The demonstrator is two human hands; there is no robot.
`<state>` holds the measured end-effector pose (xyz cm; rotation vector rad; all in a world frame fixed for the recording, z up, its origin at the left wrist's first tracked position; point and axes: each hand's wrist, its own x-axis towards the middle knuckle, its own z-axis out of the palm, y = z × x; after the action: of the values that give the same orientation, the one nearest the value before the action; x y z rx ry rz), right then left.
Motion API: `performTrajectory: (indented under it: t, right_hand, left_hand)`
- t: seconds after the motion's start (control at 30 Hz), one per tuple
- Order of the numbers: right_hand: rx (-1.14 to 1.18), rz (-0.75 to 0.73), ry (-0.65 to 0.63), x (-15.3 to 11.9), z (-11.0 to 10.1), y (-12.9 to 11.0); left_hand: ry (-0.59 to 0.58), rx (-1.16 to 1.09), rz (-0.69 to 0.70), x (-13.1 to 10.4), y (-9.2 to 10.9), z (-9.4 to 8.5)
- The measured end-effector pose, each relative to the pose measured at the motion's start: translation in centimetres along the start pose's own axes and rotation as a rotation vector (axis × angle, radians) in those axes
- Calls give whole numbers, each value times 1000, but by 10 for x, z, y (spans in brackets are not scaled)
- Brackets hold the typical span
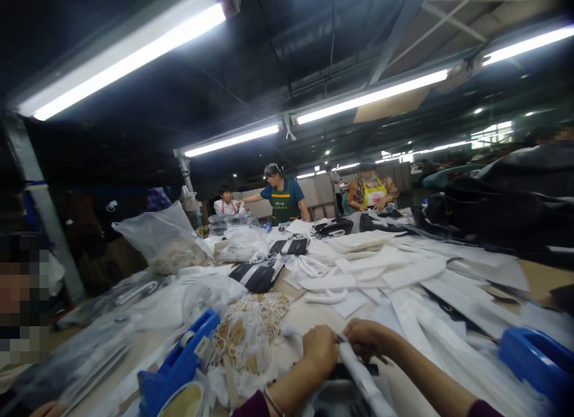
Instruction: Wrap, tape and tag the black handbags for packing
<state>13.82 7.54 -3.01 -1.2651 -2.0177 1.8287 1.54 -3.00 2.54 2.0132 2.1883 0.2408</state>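
Here, a white strip [364, 378] between two hands

The strip is gripped by the left hand's [320, 347] closed fingers; its length is slanted down rightward, below the right hand [368, 338], whose curled fingers' hold cannot be told

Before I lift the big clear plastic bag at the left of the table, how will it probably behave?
The plastic bag will probably feel floppy, since its thin, see-through film stands in creased folds. The tan material showing in its lower part may shift or sag, making the bottom heavier than the top.
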Motion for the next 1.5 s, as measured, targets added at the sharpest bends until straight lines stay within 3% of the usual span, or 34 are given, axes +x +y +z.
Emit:
performTrajectory:
  t: [0.2, 0.4, 0.53, 1.0, 1.3, 1.5]
  right_hand:
    - [121, -47, -152, 5, -5, 11]
    - [146, -75, -172, 11, -6, 16]
    - [206, -95, -188, 11, -9, 19]
    - [144, -83, -152, 22, -5, 22]
    - [151, -132, -134, 15, -3, 21]
    - [154, -137, -81, 6, -1, 10]
  left_hand:
    - [-82, -229, -14, 6, -9, 10]
    - [14, -151, -131, 10, -8, 14]
    - [60, -128, -128, 11, -8, 17]
    - [-9, -171, -125, 5, -6, 8]
    - [4, -74, -158, 15, -11, 19]
    - [30, -113, -121, 10, -9, 11]
